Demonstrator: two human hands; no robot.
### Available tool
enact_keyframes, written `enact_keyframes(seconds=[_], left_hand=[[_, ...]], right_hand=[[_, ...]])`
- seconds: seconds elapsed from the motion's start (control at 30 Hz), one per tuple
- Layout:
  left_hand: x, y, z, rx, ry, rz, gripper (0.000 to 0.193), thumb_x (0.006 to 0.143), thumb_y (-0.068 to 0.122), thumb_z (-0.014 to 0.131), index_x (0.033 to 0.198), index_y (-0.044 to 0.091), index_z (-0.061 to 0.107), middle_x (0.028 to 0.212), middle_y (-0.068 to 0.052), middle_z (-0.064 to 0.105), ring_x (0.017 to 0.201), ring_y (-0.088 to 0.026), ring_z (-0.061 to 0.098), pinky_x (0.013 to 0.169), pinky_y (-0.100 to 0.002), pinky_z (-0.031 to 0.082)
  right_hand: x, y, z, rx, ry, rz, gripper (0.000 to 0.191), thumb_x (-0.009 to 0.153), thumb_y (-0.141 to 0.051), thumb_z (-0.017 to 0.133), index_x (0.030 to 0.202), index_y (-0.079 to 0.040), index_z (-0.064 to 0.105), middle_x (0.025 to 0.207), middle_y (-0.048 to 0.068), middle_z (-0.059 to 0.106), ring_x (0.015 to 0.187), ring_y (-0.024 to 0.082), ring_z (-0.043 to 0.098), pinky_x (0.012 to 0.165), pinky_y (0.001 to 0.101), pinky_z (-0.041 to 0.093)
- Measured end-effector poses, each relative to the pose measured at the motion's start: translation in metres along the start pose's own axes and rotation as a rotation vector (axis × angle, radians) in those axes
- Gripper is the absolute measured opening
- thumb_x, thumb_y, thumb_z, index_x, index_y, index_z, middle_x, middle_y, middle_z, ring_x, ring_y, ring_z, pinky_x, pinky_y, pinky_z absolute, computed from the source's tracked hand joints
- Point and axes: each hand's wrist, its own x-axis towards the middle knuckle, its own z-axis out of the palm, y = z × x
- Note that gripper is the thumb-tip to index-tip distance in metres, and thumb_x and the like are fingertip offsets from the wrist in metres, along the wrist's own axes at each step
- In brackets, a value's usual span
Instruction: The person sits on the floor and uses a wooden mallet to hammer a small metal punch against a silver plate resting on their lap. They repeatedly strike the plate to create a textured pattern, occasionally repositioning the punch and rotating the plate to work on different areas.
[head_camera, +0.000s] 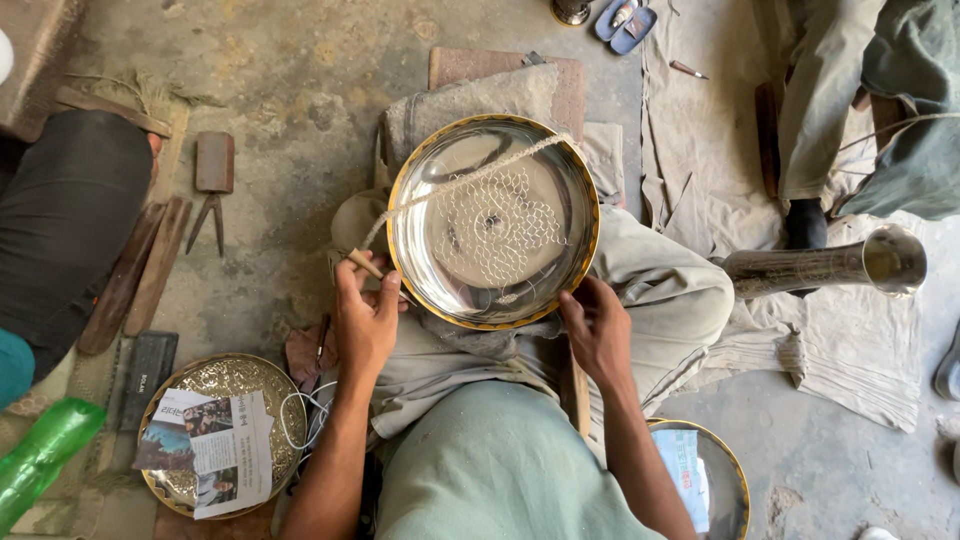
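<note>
Left hand (365, 318) pinches a small tool (364, 263), tip hidden; right hand (597, 328) clasps the metal bowl (493, 222) rim.

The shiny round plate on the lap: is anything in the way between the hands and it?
No. The right hand already touches the plate at its lower right rim. The left hand sits just beside the lower left rim, holding a small wooden tool; nothing visible lies in between.
</note>
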Motion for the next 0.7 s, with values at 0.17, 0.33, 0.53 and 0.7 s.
enact_keyframes(seconds=[0.17,0.33,0.53,0.7], left_hand=[[0.036,0.009,-0.002,0.001,-0.064,0.077,0.045,0.103,0.014,0.060,0.138,-0.004,0.038,0.145,-0.030,0.054,0.082,-0.016,0.071,0.063,-0.025,0.063],[0.062,0.009,0.005,-0.184,-0.055,0.078,0.046,0.107,0.015,0.061,0.142,-0.001,0.037,0.144,-0.030,0.058,0.089,-0.014,0.069,0.069,-0.024,0.061],[0.076,-0.001,0.010,-0.195,-0.039,0.027,0.044,0.106,0.016,0.062,0.140,0.000,0.040,0.134,-0.025,0.066,0.086,-0.012,0.068,0.068,-0.024,0.061],[0.076,-0.013,0.009,-0.052,-0.022,-0.063,0.039,0.105,0.014,0.062,0.135,-0.001,0.045,0.125,-0.020,0.070,0.089,-0.013,0.069,0.067,-0.025,0.062]], right_hand=[[0.029,-0.015,-0.003,-0.108,0.065,-0.123,0.033,0.093,-0.011,0.069,0.123,0.003,0.063,0.102,0.018,0.075,0.083,0.024,0.072,0.074,0.0349,0.057],[0.070,-0.018,-0.017,-0.180,0.049,-0.364,0.032,0.093,0.000,0.062,0.125,0.004,0.062,0.102,0.023,0.067,0.087,0.034,0.070,0.073,0.0403,0.055],[0.099,-0.016,-0.004,-0.214,0.131,-0.410,0.033,0.099,0.001,0.050,0.131,0.005,0.056,0.105,0.029,0.065,0.090,0.047,0.064,0.078,0.0492,0.049],[0.101,-0.002,0.015,-0.139,0.178,-0.225,0.024,0.109,-0.008,0.048,0.131,0.002,0.053,0.096,0.027,0.068,0.085,0.045,0.066,0.075,0.0496,0.050]])
